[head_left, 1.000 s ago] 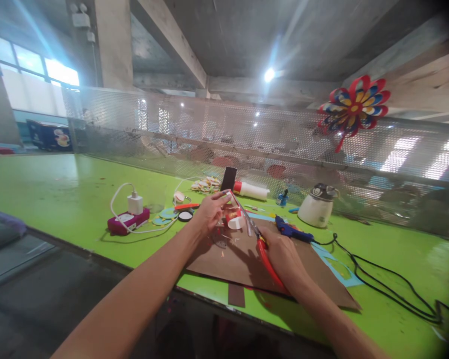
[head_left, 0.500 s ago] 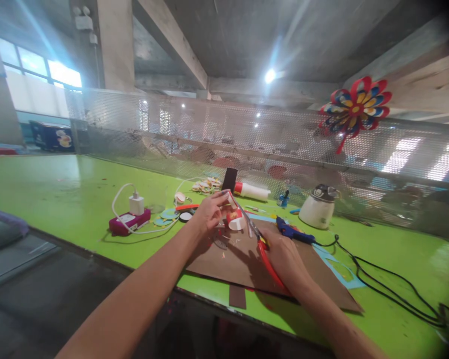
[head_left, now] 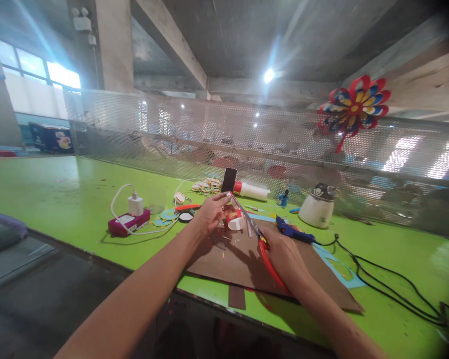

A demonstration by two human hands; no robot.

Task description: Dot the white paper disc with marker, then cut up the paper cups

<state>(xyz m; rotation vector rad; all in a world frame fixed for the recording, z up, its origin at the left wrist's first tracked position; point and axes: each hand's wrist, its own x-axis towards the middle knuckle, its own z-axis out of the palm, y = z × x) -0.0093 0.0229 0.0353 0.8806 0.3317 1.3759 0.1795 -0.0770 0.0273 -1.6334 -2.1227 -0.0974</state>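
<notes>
My right hand (head_left: 284, 252) is closed around red-handled scissors (head_left: 264, 252), their blades pointing up and left. Between finger and thumb, my left hand (head_left: 210, 214) pinches a small red-and-white piece of paper (head_left: 235, 198), and the blade tips meet it near those fingertips. Just below, a red-and-white paper cup (head_left: 235, 223) sits beside my left fingers; whether it is joined to the pinched piece I cannot tell. Under both hands lies a brown board (head_left: 243, 264) with small scraps on it.
A blue glue gun (head_left: 295, 232) with a black cord (head_left: 392, 291) lies to the right, near a white kettle-like pot (head_left: 317, 207). Stacked white cups (head_left: 254, 192) and a dark upright block (head_left: 229, 180) stand behind. Leftward is a purple power strip (head_left: 129, 223) with a white charger (head_left: 135, 205).
Both hands stay almost in place. The blades and the pinched red-and-white piece have shifted only slightly against each other.
</notes>
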